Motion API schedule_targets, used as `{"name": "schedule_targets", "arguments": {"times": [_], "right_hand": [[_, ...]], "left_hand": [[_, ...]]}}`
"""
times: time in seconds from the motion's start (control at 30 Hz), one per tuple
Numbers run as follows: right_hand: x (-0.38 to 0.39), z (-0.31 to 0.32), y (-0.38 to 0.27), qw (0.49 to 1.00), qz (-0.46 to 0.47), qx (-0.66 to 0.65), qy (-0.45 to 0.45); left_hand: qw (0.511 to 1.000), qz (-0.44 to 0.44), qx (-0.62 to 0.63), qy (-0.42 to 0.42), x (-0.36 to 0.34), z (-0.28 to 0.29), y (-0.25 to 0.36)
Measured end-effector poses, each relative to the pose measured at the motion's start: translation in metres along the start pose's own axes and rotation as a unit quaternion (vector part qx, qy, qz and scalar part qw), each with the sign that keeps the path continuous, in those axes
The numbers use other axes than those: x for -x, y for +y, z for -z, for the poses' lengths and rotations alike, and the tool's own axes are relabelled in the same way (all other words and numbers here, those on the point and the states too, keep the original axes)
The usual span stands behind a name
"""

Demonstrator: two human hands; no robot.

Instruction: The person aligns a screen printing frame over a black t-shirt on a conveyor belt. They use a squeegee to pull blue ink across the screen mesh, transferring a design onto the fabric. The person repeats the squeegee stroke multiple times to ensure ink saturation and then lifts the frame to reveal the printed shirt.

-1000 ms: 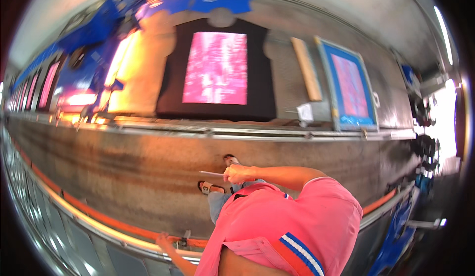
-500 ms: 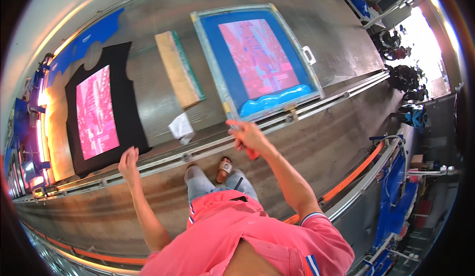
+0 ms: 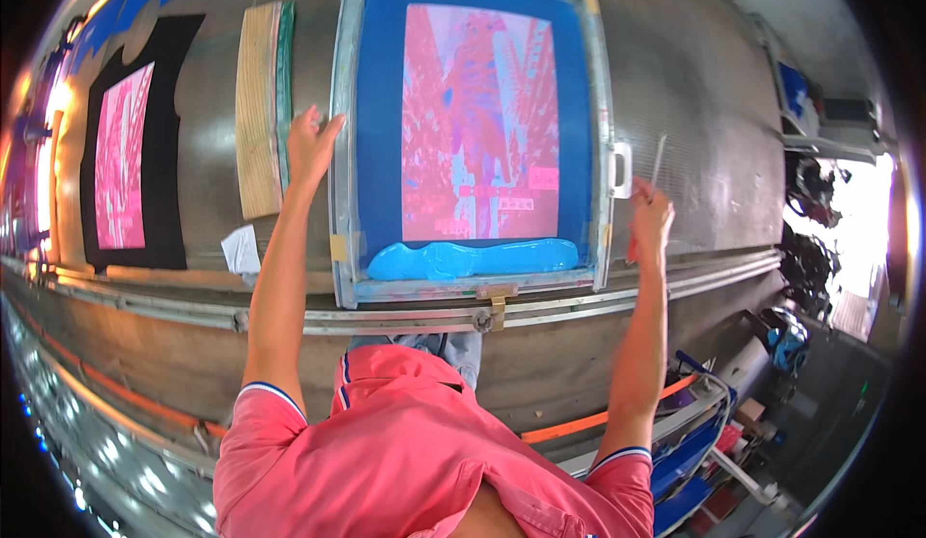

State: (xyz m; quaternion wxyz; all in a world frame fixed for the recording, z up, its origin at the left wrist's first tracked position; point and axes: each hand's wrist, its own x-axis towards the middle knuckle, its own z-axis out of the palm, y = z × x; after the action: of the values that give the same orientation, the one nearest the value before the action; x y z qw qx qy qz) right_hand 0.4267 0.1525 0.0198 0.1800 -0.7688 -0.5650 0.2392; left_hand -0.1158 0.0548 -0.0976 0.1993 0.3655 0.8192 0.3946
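Two hands show here: the left hand (image 3: pixel 311 152) and the right hand (image 3: pixel 653 215). Between them is one screen (image 3: pixel 341 191), with one pool of blue ink (image 3: pixel 473 260) in it, nearer the person than either hand. One white handle (image 3: pixel 622 170) is just beside the right hand, which has one tool (image 3: pixel 659 160) in it. To the left of the left hand there is one squeegee (image 3: pixel 258 114) — one and no more — and, lower down, one white scrap (image 3: pixel 241 251). Farther left is one black shirt (image 3: pixel 167 147). Pink prints number two: one between the hands (image 3: pixel 479 123), one well left of them (image 3: pixel 122 162). Motorbikes (image 3: pixel 810 191) stand far beyond the right hand — too blurred to count.
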Motion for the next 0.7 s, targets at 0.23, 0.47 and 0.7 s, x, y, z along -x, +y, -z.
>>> {"name": "schedule_targets", "arguments": {"times": [0.23, 0.47, 0.7], "right_hand": [[-0.124, -0.04, -0.004, 0.983, 0.14, 0.114, -0.045], [-0.15, -0.06, 0.011, 0.954, 0.196, 0.198, -0.115], [-0.135, -0.054, 0.001, 0.945, 0.184, 0.258, -0.087]], "left_hand": [[0.989, 0.005, -0.14, 0.04, -0.007, -0.043, 0.004], [0.985, -0.02, -0.15, 0.081, 0.0, -0.038, 0.002], [0.976, -0.009, -0.186, 0.111, 0.004, -0.044, 0.016]]}}
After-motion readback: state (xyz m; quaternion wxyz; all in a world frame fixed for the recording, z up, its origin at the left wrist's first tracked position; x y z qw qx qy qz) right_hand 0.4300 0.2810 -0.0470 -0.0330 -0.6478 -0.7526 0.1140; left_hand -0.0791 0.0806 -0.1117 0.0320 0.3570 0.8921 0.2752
